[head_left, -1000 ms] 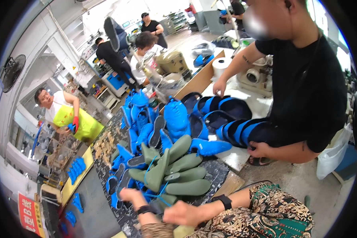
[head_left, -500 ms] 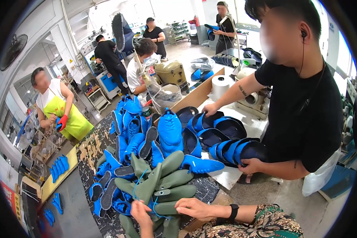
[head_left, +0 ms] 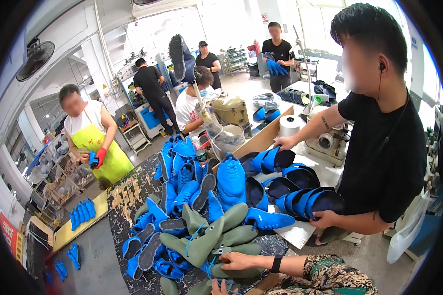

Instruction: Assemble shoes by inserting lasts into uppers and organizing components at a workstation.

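Before me lies a heap of dark green shoe lasts (head_left: 206, 239). My right hand (head_left: 239, 261) rests over one, its fingers stretched out and slightly apart. At the lower edge, my left hand (head_left: 221, 287) shows only in part, fingers raised and apart. Close to both hands, a thin blue cord (head_left: 209, 267) runs among the lasts. Another length of blue cord hangs from an upper last. Blue shoes with dark soles are piled beyond; a blue lace-up shoe (head_left: 231, 179) stands upright, and a blue shoe (head_left: 268, 219) lies on its side.
At right, a co-worker (head_left: 379, 147) handles blue-and-black shoe uppers (head_left: 310, 199) on a white table. A person in a yellow apron (head_left: 103, 150) stands at left, by a bench (head_left: 91, 246) with blue pieces. A white roll (head_left: 291, 126) and a sewing machine (head_left: 327, 142) stand beyond.
My left hand has moved right and down, away from the cord on the upper last. My right hand now lies over the lasts. The view has shifted, moving the scene rightward.
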Motion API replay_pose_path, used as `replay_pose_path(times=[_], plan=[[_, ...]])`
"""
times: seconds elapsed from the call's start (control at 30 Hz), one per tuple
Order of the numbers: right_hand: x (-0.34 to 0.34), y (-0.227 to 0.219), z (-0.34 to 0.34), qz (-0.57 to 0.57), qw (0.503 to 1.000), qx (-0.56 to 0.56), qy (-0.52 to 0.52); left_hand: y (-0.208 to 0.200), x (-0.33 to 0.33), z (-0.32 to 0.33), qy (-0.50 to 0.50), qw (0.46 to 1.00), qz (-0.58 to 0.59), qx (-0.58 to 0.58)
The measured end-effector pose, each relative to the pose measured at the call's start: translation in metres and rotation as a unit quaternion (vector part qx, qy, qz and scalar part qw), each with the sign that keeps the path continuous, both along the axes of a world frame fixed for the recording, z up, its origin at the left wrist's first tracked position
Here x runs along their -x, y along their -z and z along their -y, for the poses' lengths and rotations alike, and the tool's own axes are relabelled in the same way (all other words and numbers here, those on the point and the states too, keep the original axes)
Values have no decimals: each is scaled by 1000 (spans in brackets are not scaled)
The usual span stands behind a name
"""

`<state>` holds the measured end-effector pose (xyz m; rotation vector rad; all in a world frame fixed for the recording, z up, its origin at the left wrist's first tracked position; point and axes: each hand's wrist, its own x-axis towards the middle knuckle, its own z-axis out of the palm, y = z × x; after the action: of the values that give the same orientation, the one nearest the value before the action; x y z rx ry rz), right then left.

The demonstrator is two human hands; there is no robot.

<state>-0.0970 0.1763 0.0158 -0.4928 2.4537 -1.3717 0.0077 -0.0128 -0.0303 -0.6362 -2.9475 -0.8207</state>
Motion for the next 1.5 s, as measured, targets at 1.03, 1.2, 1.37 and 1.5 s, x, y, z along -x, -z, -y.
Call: replay_pose_path(times=[1.03, 1.2, 1.37, 1.5], plan=[[25, -74, -104, 25, 753, 548, 363, 11, -1, 3, -113, 983, -148, 11], [22, -103, -103, -175, 767, 465, 406, 6, -1, 0, -90, 986, -142, 1], [64, -91, -26, -283, 946, 117, 106, 11, -10, 3, -94, 982, -161, 25], [111, -78, 17, -230, 953, -153, -121, 32, -9, -5, -89, 978, -186, 33]])
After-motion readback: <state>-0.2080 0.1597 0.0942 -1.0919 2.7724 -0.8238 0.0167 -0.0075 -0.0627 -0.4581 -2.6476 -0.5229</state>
